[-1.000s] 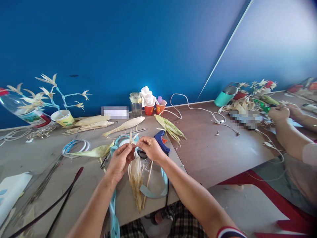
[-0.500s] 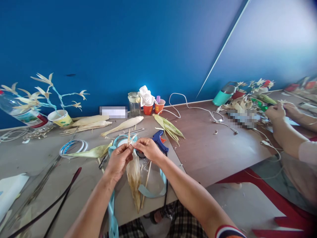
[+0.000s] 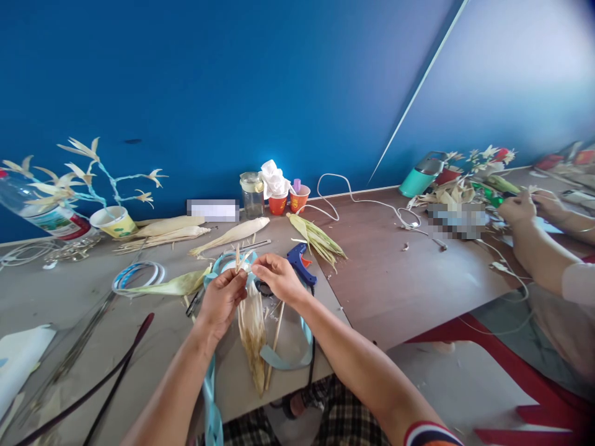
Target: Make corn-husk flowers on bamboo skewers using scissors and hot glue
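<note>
My left hand point(image 3: 224, 296) pinches a small piece of corn husk point(image 3: 238, 259), its pale pointed strips standing up above the fingertips. Just to the right, my right hand point(image 3: 277, 277) is closed at the thumb and fingertips on a thin whitish bit at the husk piece's side, too small to make out fully. Below both hands a long dried corn husk point(image 3: 251, 334) lies on the table beside a thin stick point(image 3: 275, 341). A roll of light blue ribbon point(image 3: 227, 261) sits behind my fingers, partly hidden. The blue glue gun point(image 3: 300, 263) rests right of my right hand.
Husk flowers stand in a yellow-white cup point(image 3: 114, 222) at left, near a plastic bottle point(image 3: 58, 220). More corn husks point(image 3: 237, 234), a glass jar point(image 3: 252, 195) and red paper cups point(image 3: 300, 199) line the wall. At right, a co-worker's hands point(image 3: 520, 210) work near a green flask point(image 3: 421, 176).
My left hand has shifted slightly left with the husk piece, and my right fingertips have drawn a little apart from it. Little else differs.
</note>
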### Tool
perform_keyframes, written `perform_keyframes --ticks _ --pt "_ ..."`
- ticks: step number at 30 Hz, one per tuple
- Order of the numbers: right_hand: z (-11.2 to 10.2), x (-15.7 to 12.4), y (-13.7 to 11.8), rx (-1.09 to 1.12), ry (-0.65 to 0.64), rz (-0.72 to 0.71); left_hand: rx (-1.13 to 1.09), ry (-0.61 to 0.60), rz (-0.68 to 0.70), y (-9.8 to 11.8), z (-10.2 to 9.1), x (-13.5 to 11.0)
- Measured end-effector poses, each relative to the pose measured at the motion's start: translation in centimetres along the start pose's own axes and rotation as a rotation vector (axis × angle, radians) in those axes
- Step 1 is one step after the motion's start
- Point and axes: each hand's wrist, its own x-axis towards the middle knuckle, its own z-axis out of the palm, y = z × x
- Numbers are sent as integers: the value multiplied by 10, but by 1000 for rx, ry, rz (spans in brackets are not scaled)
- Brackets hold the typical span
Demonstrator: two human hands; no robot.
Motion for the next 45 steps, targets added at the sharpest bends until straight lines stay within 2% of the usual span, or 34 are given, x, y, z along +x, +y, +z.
perform_keyframes --ticks 3,9,16,22,29,45 --pt "1 -1 0 -36 33 -45 -8 2 -4 -2 -2 1" --pt "1 1 -2 -86 97 -21 -17 8 -15 0 -2 1" --pt "2 -1 0 -66 -39 -85 -38 1 -32 2 0 -1" --pt "3 0 2 -74 7 -85 -22 -25 -19 -3 -4 1" --pt "2 2 0 46 12 23 -3 -1 -29 -1 -4 0" --pt "2 4 3 89 50 14 -83 -24 -80 1 -5 0"
